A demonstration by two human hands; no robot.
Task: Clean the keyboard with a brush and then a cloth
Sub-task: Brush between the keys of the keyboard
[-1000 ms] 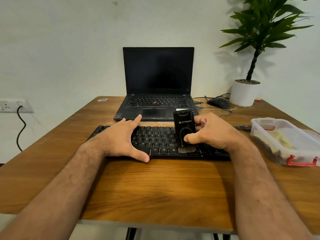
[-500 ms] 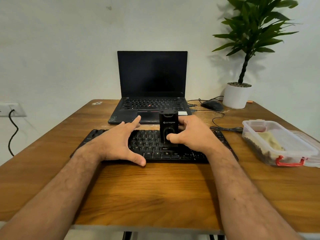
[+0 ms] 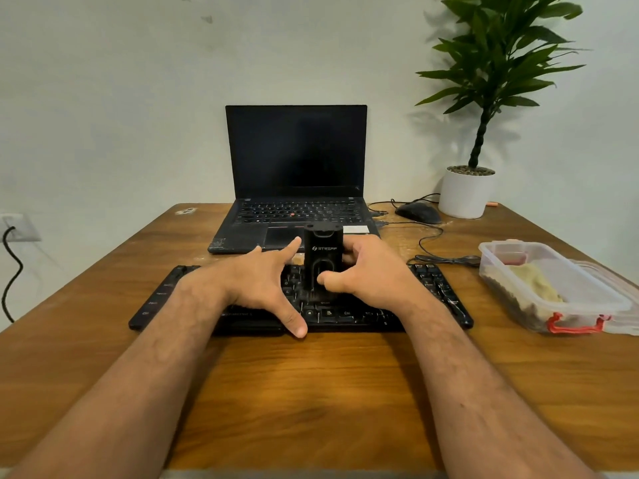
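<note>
Black keyboard (image 3: pixel 428 288) lies on the wooden table (image 3: pixel 311 392) before a laptop (image 3: pixel 297 188). Right hand (image 3: pixel 373 274) grips the upright brush (image 3: pixel 323 261), bristles down on the keys. Left hand (image 3: pixel 256 281) rests spread flat on the keyboard, holding nothing.

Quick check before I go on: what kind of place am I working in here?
Most likely a home or small office desk: a wooden table against a plain wall, with an open laptop, a wired mouse and a potted plant behind the keyboard.
</note>
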